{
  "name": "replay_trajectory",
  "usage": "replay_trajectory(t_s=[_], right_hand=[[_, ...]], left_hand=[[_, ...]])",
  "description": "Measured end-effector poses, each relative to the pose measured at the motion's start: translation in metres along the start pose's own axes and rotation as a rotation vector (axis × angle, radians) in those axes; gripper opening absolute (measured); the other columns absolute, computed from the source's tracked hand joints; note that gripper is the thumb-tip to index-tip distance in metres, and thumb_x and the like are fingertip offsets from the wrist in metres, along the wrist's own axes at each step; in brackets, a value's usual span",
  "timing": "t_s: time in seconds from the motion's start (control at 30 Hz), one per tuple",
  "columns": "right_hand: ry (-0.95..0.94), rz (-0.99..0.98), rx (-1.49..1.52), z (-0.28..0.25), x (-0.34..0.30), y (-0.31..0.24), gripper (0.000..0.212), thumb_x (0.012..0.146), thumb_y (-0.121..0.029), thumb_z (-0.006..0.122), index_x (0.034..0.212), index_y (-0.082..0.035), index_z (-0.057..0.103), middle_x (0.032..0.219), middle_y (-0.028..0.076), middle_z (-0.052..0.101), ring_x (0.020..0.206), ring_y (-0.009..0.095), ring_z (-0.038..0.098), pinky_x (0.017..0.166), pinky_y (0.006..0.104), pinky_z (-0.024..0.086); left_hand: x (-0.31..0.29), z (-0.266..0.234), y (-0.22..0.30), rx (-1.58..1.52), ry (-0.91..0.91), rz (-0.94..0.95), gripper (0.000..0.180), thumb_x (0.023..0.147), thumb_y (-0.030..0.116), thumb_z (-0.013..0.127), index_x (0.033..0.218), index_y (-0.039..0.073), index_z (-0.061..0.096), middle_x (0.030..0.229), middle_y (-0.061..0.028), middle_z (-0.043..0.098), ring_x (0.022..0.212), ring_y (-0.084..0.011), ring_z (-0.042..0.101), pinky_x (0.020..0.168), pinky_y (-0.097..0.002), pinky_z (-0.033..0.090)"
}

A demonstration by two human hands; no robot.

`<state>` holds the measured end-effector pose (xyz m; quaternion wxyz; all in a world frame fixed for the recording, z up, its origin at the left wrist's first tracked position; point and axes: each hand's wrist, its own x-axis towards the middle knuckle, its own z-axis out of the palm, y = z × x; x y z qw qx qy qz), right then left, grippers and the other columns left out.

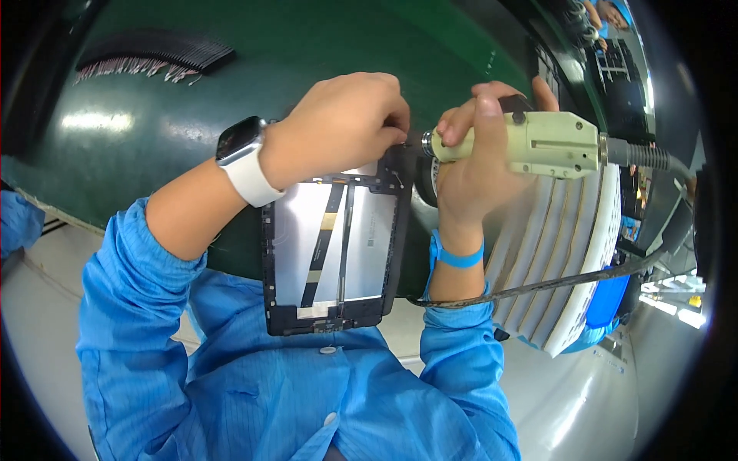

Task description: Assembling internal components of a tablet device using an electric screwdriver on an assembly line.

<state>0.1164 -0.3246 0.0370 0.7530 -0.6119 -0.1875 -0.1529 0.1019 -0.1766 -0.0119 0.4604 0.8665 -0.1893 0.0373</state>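
Observation:
An opened tablet [300, 246] with a black frame, a silvery inner plate and a dark flat ribbon cable [317, 261] lies before me at the table's near edge. Over its far end my left hand [350, 119] is bent inward, thumb and fingertips pinched together near the far right corner; whatever they hold is too small to make out. My right hand [473, 173] grips a pale green electric screwdriver [557, 146], held level. Its tip points left toward my left fingertips, and the bit is hard to see. A blue wrist strap [461, 260] circles my right wrist.
On the green table [100, 165], a fanned row of thin black parts with pale wire ends [161, 58] lies at the far left. White slatted trays [550, 253] stand at right, beside a blue bin [607, 300]. A dark cord [538, 289] crosses them. Another person [615, 15] appears far right.

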Motion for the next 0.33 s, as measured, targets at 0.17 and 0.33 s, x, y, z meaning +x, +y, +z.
replay_trajectory(t_s=[0.17,0.33], right_hand=[[0.227,-0.153,-0.075,-0.020,0.020,-0.017,0.047,0.087,0.001,0.061,0.128,0.004,0.039,0.099,0.023,0.062,0.055,0.018,0.060,0.057,0.0363,0.059],[0.207,-0.102,-0.276,-0.070,0.025,0.000,0.047,0.088,-0.002,0.064,0.128,0.004,0.041,0.095,0.026,0.062,0.053,0.019,0.060,0.058,0.0332,0.058]], left_hand=[[-0.006,-0.017,-0.007,-0.021,0.013,-0.005,0.009,0.081,0.009,0.069,0.086,0.003,0.072,0.086,-0.0085,0.060,0.081,-0.0278,0.061,0.071,-0.0368,0.048],[-0.009,-0.021,-0.013,0.001,-0.030,-0.038,0.012,0.081,0.012,0.069,0.087,0.002,0.072,0.087,-0.0093,0.061,0.085,-0.0278,0.061,0.075,-0.0383,0.048]])
